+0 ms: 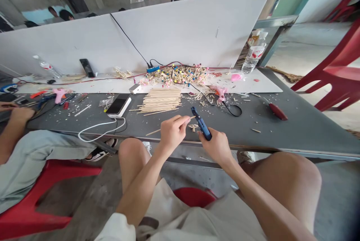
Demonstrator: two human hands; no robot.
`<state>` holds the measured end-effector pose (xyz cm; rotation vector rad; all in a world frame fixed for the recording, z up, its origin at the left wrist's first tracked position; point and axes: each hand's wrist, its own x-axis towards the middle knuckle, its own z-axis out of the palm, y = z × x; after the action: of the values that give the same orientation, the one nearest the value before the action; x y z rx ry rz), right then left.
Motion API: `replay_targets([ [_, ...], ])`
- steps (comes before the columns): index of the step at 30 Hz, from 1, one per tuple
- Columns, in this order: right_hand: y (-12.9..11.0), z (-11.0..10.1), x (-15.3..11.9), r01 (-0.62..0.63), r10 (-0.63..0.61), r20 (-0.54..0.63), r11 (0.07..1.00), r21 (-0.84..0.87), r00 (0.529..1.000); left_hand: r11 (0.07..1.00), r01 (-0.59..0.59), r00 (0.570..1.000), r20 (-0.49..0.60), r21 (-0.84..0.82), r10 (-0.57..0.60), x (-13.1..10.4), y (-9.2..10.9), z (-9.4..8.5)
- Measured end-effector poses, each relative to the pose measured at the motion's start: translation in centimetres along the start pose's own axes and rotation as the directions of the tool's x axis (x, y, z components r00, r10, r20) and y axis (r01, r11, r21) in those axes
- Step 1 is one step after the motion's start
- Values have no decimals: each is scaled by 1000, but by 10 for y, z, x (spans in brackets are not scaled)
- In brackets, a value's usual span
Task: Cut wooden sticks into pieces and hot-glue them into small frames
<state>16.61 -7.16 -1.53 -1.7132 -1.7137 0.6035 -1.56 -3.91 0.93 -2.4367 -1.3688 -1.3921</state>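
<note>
A thin wooden stick is pinched in my left hand, slanting out to the lower left over the table's front edge. Its other end comes out past my fingertips and meets the head of a dark blue hand cutter. My right hand is closed around the cutter's handle. Just behind the two hands, a small joined piece of short sticks lies on the tabletop. Beyond them sits a pile of long wooden sticks, laid roughly side by side.
At the back is a heap of short sticks with coloured balls. A pink glue gun and a red-handled tool lie to the right. A white power bank with a phone and cable is left. A co-worker's hand rests far left.
</note>
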Motion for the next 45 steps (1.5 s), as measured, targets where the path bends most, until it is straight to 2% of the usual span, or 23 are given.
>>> replay_targets([
  [2, 1, -3, 0, -126, 115, 75, 979, 161, 991, 1000, -7, 1000, -13, -19, 7, 0, -1, 1],
  [4, 2, -6, 1, -282, 235, 165, 880, 383, 958, 999, -14, 1000, -23, -48, 13, 0, -1, 2],
  [5, 3, -8, 2, -347, 278, 209, 791, 503, 937, 998, -20, 1000, -25, -61, 19, 0, 0, 2],
  [7, 6, -13, 5, -420, 322, 280, 559, 715, 904, 996, -36, 999, -26, -79, 34, 0, 1, 2],
  [10, 10, -22, 13, -436, 354, 348, 211, 875, 868, 994, -62, 998, -31, -90, 60, 1, 3, 3],
  [12, 13, -28, 17, -435, 361, 386, 64, 898, 849, 993, -74, 997, -35, -91, 71, 1, 4, 3],
  [14, 14, -32, 20, -436, 370, 398, 22, 899, 839, 993, -76, 997, -32, -88, 74, 1, 4, 3],
  [16, 14, -34, 19, -428, 370, 375, 69, 901, 850, 995, -71, 997, -25, -76, 70, 1, 5, 4],
  [18, 12, -33, 16, -412, 336, 342, 165, 896, 877, 995, -70, 997, -26, -66, 68, 1, 5, 3],
  [21, 11, -28, 11, -378, 248, 306, 340, 861, 919, 994, -80, 996, -52, -71, 76, 2, 5, 3],
  [23, 10, -25, 7, -340, 192, 281, 493, 801, 940, 992, -86, 994, -72, -90, 80, 2, 5, 3],
  [27, 6, -18, 1, -202, 113, 202, 838, 506, 973, 990, -71, 994, -93, -124, 60, 1, 2, 5],
  [29, 2, -15, -2, -130, 80, 159, 933, 335, 984, 991, -49, 994, -101, -125, 36, 0, 1, 6],
  [33, -4, -11, -6, -45, 20, 135, 981, 189, 991, 992, -19, 994, -107, -127, 5, -1, 1, 7],
  [39, -2, -8, -8, -20, 0, 128, 988, 156, 992, 999, -49, 993, -108, -7, 48, -2, 0, 6],
  [45, -3, -7, -9, 10, -27, 157, 994, 109, 987, 999, -45, 998, -51, -8, 45, -2, 0, 6],
])
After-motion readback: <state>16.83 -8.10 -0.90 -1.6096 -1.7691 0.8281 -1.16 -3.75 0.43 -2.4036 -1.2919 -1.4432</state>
